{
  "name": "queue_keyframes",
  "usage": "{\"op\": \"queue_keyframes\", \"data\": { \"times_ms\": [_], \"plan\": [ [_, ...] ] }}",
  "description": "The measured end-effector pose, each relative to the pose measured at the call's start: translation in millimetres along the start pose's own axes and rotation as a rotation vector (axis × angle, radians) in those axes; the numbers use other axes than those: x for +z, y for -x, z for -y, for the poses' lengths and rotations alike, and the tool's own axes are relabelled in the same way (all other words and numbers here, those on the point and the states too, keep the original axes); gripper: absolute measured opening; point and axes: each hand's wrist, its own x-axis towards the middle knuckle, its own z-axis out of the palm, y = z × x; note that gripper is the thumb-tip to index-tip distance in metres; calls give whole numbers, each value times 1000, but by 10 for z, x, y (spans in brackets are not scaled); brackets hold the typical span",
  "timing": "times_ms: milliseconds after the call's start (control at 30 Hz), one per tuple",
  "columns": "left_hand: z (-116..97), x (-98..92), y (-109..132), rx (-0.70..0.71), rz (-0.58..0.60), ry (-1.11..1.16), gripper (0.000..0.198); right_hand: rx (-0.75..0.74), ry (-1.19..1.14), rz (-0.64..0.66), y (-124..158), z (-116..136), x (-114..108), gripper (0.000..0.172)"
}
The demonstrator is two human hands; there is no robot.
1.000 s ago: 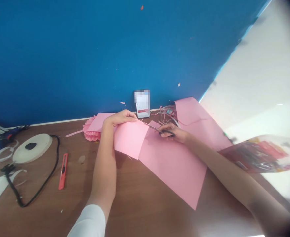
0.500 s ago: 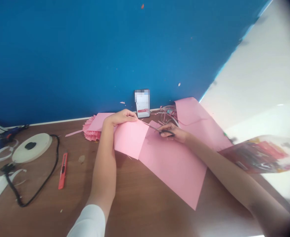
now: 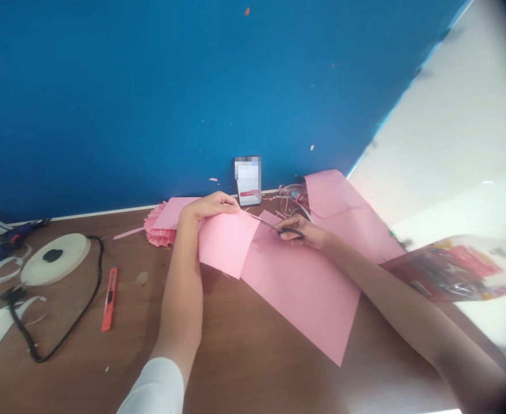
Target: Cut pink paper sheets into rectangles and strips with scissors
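Observation:
In the head view my left hand (image 3: 216,206) pinches the top edge of a pink paper sheet (image 3: 227,241), thumb on the near face. My right hand (image 3: 302,230) is closed round the handles of dark-handled scissors (image 3: 291,233). The scissor blades point left along the sheet's top edge, close to my left fingertips. A larger pink sheet (image 3: 300,299) lies on the table under the scissors and beneath my right forearm. Behind my left wrist are pleated pink paper (image 3: 160,224) and another flat pink piece.
A phone (image 3: 248,181) leans on the blue wall. Left on the table (image 3: 141,368) lie a red utility knife (image 3: 110,299), a cream disc (image 3: 57,259) and a black cable (image 3: 100,270). Paper scraps (image 3: 294,198), another pink sheet (image 3: 343,213) and a plastic bag (image 3: 460,270) are on the right.

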Motion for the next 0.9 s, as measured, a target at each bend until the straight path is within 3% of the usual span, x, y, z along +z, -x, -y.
{"op": "queue_keyframes", "data": {
  "times_ms": [900],
  "plan": [
    [2,9,7,-29,-12,5,35,-10,-5,-11,-11,-26,-6,37]
  ]
}}
